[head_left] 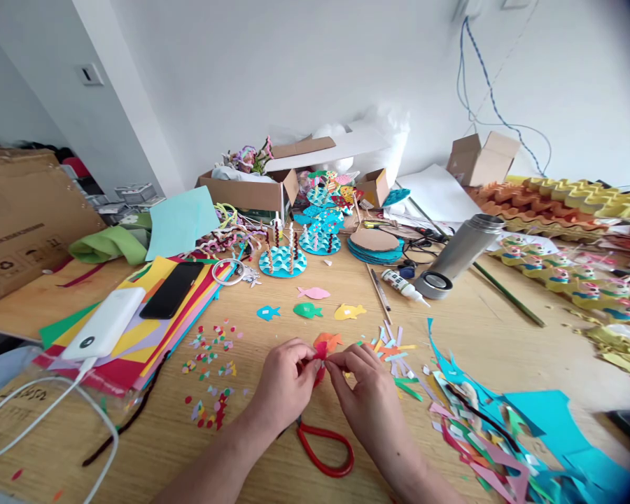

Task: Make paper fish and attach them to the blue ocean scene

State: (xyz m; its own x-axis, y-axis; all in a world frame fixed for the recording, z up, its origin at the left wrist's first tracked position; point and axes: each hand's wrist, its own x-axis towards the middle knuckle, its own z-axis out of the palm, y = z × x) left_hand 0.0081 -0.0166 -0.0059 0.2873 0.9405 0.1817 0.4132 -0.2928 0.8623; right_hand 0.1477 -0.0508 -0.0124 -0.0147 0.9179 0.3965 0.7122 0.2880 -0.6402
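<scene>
My left hand (288,374) is closed, its thumb and fingers pinching a red paper cutout (320,348) that looks like a fish. At the cutout's edge, the thumb and forefinger of my right hand (365,381) are pinched together over a small white bit. Fingers hide much of the cutout. An orange paper fish (332,341) lies just behind it. Farther back rest a blue fish (268,313), a green fish (308,310), a yellow fish (349,311) and a pink fish (313,292). Red-handled scissors (326,455) lie between my forearms, blades hidden.
Paper dots (210,364) are scattered left, beside coloured sheets (152,350) under a phone (172,290) and power bank (103,323). Paper scraps (483,434) lie right. A glue bottle (403,285) and steel flask (467,245) are behind. Blue cardboard discs (282,262) carry upright twisted sticks.
</scene>
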